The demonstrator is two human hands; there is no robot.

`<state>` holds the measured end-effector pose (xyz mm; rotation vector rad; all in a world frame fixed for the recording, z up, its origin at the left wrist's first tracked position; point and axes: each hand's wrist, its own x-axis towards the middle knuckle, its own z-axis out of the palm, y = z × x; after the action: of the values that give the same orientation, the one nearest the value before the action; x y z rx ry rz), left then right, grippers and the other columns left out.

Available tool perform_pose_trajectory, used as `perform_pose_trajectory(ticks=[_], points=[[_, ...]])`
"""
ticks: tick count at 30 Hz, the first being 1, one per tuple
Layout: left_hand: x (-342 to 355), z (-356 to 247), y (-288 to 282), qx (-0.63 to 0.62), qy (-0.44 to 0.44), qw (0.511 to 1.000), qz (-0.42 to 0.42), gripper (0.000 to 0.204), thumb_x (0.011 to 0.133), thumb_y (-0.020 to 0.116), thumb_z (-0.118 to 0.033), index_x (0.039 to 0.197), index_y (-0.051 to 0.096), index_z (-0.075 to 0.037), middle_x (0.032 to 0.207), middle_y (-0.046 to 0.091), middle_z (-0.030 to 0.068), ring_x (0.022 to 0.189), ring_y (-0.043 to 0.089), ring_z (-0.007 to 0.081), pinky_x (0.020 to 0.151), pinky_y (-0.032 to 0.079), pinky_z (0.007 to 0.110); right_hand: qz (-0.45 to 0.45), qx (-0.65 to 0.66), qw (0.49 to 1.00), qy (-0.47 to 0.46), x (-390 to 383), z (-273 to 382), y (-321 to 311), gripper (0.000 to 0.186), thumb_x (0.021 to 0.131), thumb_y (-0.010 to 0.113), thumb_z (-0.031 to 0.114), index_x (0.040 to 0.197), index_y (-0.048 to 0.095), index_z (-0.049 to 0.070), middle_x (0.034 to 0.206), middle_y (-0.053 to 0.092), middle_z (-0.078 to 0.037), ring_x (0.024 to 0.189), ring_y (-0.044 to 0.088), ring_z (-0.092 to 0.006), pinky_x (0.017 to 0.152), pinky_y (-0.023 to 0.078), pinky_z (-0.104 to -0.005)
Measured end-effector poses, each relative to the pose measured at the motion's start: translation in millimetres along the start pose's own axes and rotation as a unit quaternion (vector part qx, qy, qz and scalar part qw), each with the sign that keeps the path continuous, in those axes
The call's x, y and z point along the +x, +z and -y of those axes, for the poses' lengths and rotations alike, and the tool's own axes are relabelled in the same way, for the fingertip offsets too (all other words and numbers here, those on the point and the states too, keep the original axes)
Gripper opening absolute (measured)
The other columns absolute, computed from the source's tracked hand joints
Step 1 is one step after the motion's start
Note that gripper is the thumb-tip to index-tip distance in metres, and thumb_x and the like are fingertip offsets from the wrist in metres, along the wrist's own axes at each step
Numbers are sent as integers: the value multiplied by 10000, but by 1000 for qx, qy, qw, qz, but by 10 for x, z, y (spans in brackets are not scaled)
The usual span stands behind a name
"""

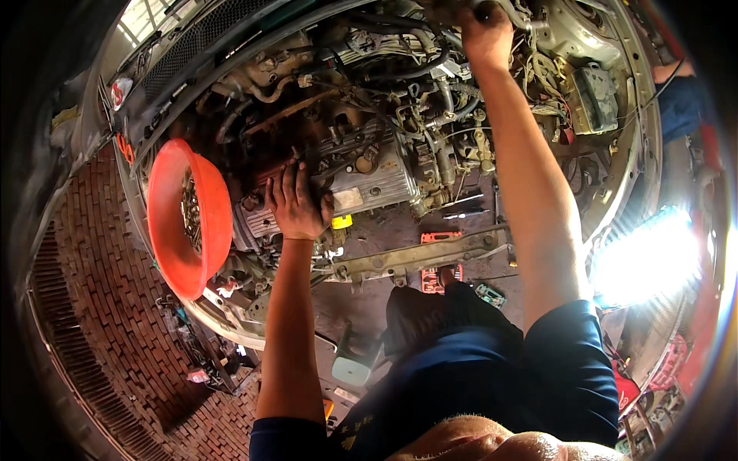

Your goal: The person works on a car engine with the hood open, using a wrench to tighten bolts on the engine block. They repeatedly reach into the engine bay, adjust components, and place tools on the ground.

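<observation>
My left hand (297,203) lies on the engine's ribbed metal cover (361,188), fingers stretched out and slightly apart, holding nothing. Beyond the engine, my right hand (489,38) reaches to the far side of the engine bay. Its fingers are curled around something dark with a round end, beside a pale pipe (530,23); I cannot make out what it is, as the hand and the picture's upper edge hide part of it. Hoses and wiring (542,73) run close to my right wrist.
An orange-red plastic bowl (215,223) with small metal parts rests tilted at the bay's left side. A metal crossbar (415,257) spans the front. Red tool trays (440,238) lie on the floor below. A bright lamp (646,257) glares at right, near another person's blue clothing (684,107).
</observation>
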<state>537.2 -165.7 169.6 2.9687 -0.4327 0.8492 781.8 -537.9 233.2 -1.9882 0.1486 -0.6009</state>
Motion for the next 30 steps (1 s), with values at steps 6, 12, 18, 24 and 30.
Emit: perform_pose_trajectory(ticks=[6,12,18,24,30], points=[[18,-37,30,-7,8,1000,27,709,897,554,-419,1476,494,-14,1489,529,200,1382,481,386,1186,282,568,-64,269,960,-43,-667,142,313,331,967,707,238,1165,652,-21,1068,707,-138,1001,643,-281,940,484,-372],[52,-67,25,-12,7,999,29,704,887,574,-403,1470,501,-16,1480,542,198,1378,491,386,1184,283,566,-40,536,834,127,-930,344,366,542,980,728,201,1428,509,-11,1286,625,-98,1151,570,-175,1054,426,-278],[34,-40,88,-25,4,1000,6,730,842,589,-412,1467,538,-38,1485,552,181,1387,496,377,1186,289,573,-9,583,750,314,-1031,696,549,402,1017,604,86,1403,505,30,1321,617,-138,1129,667,-267,970,584,-471],[25,-36,-8,-15,-17,998,59,712,872,585,-415,1460,525,-18,1500,522,187,1398,463,398,1187,274,576,-39,-19,998,52,-1231,191,-260,545,920,693,190,1410,551,-3,1288,628,-320,1309,578,-412,1026,543,-519],[27,-40,14,-12,-9,999,46,693,886,591,-417,1464,528,-40,1498,527,162,1381,475,378,1178,289,565,53,-235,970,19,-678,-619,-421,954,882,777,417,1639,258,156,1434,549,-334,1337,525,-502,1097,474,-522]])
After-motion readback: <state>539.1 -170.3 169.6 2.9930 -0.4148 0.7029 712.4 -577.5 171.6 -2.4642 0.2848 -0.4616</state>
